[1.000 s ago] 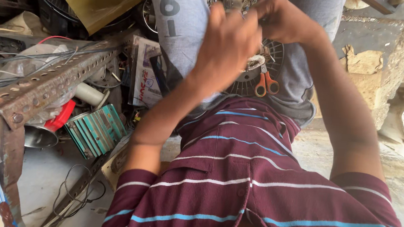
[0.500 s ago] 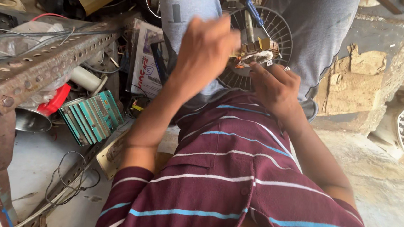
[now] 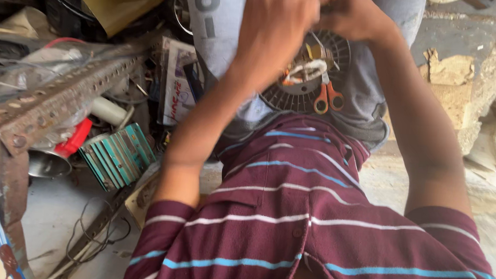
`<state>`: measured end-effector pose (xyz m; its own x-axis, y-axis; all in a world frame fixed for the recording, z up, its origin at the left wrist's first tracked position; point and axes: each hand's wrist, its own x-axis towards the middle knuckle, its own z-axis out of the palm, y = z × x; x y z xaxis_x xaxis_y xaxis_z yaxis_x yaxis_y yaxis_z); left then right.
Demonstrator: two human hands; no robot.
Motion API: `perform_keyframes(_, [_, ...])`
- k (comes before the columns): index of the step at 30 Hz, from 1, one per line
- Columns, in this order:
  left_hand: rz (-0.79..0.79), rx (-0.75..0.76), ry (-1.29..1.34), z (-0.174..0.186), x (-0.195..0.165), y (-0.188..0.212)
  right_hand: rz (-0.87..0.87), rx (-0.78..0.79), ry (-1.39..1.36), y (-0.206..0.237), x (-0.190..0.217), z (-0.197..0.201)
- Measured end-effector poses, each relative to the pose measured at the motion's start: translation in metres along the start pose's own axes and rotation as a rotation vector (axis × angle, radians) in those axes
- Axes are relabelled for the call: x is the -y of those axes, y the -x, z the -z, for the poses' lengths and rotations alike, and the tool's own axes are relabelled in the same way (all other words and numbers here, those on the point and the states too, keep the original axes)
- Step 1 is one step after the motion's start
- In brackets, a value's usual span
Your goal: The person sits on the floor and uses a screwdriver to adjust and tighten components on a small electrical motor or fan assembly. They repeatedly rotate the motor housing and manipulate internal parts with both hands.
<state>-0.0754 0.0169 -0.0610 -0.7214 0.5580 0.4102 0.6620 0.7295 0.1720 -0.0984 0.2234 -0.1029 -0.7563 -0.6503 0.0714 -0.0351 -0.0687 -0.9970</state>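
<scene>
A round black slotted motor part point(image 3: 299, 93) with a brass hub and white wires point(image 3: 303, 70) rests in my lap between my grey-trousered knees. Orange-handled scissors point(image 3: 329, 98) lie on it. My left hand point(image 3: 281, 21) and my right hand point(image 3: 346, 11) meet just above the part at the top edge of the view. Their fingers curl toward each other. The fingertips are cut off by the frame, so what they grip is hidden. My striped maroon shirt point(image 3: 312, 221) fills the lower view.
At my left is a pile of clutter: a rusty perforated angle bar point(image 3: 56, 104), a green finned block point(image 3: 118, 156), a red object point(image 3: 76, 138), a white tube point(image 3: 108, 111), printed paper point(image 3: 175, 86) and loose cables point(image 3: 90, 233). A cracked wall point(image 3: 459, 73) stands right.
Both hands have risen from the motor part to the top of the view and closed together. The scissors and wires on the part show again.
</scene>
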Motion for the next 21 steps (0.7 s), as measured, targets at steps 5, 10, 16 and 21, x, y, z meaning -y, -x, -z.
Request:
perform_keyframes(5, [-0.141,0.246,0.218,0.061,-0.066,0.066,0.060,-0.136,0.491,0.046,0.019,0.000])
perform_keyframes(10, [-0.081,0.253,0.329,0.076,-0.055,0.084,0.227,-0.479,0.957,0.097,0.035,-0.076])
perform_keyframes(16, [0.027,0.120,0.338,0.070,-0.007,0.056,0.090,-0.449,1.020,0.096,0.048,-0.140])
perform_keyframes(21, [0.042,0.057,0.293,0.022,0.035,-0.005,0.065,-0.399,0.952,0.083,0.070,-0.118])
